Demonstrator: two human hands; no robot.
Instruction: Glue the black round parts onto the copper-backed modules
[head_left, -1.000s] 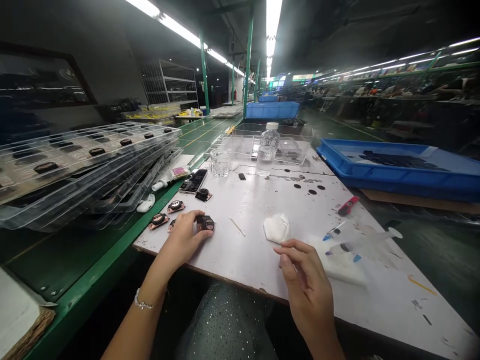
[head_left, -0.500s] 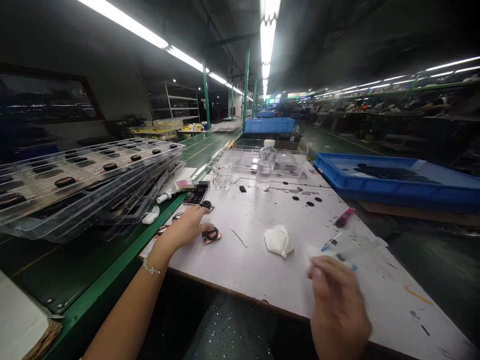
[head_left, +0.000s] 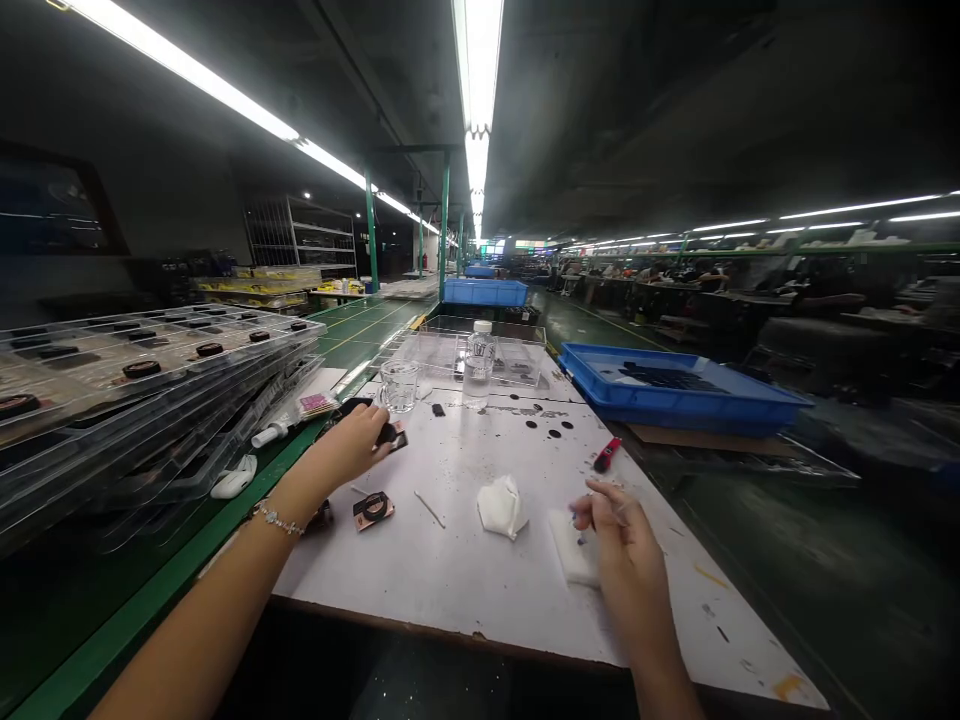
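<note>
My left hand (head_left: 352, 447) reaches to the table's left side, its fingers curled on a black ring (head_left: 387, 434) on a small card. Nearer me a second black ring (head_left: 373, 509) lies on a copper-coloured card. My right hand (head_left: 628, 550) is over a white pad (head_left: 571, 562), with thumb and fingers drawn together. Blue bits of a small clear object (head_left: 579, 518) show at its fingertips; the fingers hide most of it. Between the hands are a crumpled white tissue (head_left: 501, 506) and a cotton swab (head_left: 430, 509).
A clear mug (head_left: 399, 386) and a bottle (head_left: 478, 368) stand toward the back. Black discs (head_left: 555, 434) and a red-and-black cutter (head_left: 607, 455) lie on the right. Stacked clear trays (head_left: 180, 400) rise at left; a blue tray (head_left: 675, 405) sits beyond the right edge.
The view has turned right and up. My right hand has moved to the white pad, where a clear blue-tipped item is now at its fingers. My left hand has closed on the ring's card.
</note>
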